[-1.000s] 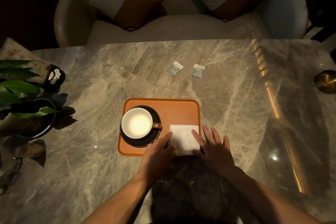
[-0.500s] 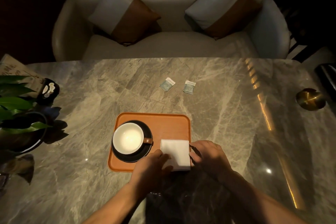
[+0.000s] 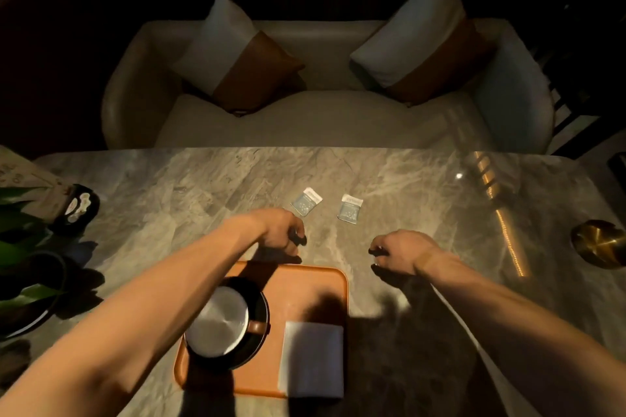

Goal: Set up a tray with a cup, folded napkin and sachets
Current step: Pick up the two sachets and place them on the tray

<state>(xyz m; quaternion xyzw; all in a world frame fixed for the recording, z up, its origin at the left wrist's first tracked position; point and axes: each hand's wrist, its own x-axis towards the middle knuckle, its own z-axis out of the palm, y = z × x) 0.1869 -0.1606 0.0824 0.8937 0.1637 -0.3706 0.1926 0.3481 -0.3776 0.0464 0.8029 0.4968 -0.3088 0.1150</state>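
On the marble tabletop [image 3: 389,179] | orange tray [image 3: 305,284]: white cup [image 3: 216,325] on dark saucer [image 3: 259,342], folded napkin [image 3: 311,359] at near right corner | two sachets [image 3: 306,201] [image 3: 350,207] beyond tray | left hand [image 3: 281,234], right hand [image 3: 399,250]: fingers curled loosely, holding nothing, short of the sachets

**Legible text: none confirmed**

Two small pale-blue paper sachets, left [image 3: 306,201] and right [image 3: 350,208], at 12 o'clock from the orange tray [image 3: 305,284]: each has a white top band with dark print, too small to read. Patterned paper sheet [image 3: 20,179] at 9 o'clock, table edge: markings blurred, unreadable. No brands or numbers made out elsewhere.
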